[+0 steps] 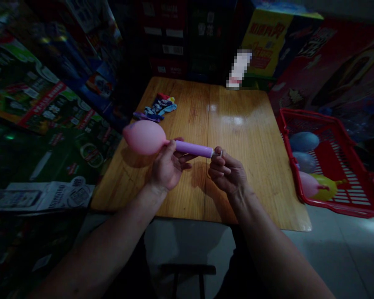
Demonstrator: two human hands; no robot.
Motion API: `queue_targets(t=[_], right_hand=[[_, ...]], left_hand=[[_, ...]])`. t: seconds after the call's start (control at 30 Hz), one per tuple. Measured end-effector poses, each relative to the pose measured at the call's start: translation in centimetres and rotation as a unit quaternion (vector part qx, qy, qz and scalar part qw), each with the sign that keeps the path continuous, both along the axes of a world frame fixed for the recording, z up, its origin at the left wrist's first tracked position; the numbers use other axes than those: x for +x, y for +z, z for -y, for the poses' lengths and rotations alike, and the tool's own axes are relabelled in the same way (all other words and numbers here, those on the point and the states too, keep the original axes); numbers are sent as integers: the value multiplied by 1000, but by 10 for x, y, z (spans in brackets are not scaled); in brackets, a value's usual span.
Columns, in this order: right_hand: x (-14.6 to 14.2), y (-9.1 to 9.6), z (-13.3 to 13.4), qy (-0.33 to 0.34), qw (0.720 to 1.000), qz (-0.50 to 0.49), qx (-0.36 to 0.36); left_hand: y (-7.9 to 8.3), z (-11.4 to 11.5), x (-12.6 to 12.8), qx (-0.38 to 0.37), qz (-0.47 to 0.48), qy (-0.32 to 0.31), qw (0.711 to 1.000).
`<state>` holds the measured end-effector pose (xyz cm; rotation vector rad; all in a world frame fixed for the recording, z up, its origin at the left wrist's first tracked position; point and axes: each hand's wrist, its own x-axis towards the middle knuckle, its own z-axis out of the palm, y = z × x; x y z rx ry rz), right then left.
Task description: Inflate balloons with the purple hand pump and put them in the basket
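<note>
Hands: left (168, 164) grips pump (193, 148) w/ balloon (144, 137), right (227, 170) at handle, mid-table (237, 124)

A partly inflated pink balloon (144, 137) sits left of frame centre, its neck fitted onto a slim purple hand pump (193, 148) lying nearly level, running right toward centre above the wooden table.

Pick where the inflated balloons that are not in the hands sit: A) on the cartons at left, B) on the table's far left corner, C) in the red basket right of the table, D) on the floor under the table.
C: several inflated balloons lie inside the red basket beside the wooden table.
</note>
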<state>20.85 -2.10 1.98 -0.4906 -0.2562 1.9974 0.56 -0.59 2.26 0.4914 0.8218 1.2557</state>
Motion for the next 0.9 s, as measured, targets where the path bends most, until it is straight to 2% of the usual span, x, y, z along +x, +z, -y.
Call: queue_targets(t=[0.07, 0.23, 0.3, 0.47, 0.6, 0.67, 0.8, 0.9], right_hand=[[4, 2, -1, 3, 1000, 6, -7], [16, 5, 0, -52, 998, -44, 19], [9, 1, 1, -68, 996, -56, 14], [0, 0, -1, -27, 999, 12, -26], [15, 6, -1, -37, 999, 2, 7], [13, 6, 1, -42, 999, 2, 17], [-8, 1, 6, -11, 1000, 22, -18], [-10, 3, 6, 6, 999, 32, -27]], left_hand=[[2, -1, 1, 5, -5, -1, 1000], [8, -7, -10, 24, -24, 74, 997], [6, -4, -5, 19, -19, 63, 998], [3, 2, 4, 13, -4, 6, 1000], [8, -7, -11, 26, -14, 58, 998], [8, -8, -14, 23, -22, 77, 997], [1, -1, -5, 9, -14, 26, 1000], [1, 0, -4, 12, -21, 16, 1000]])
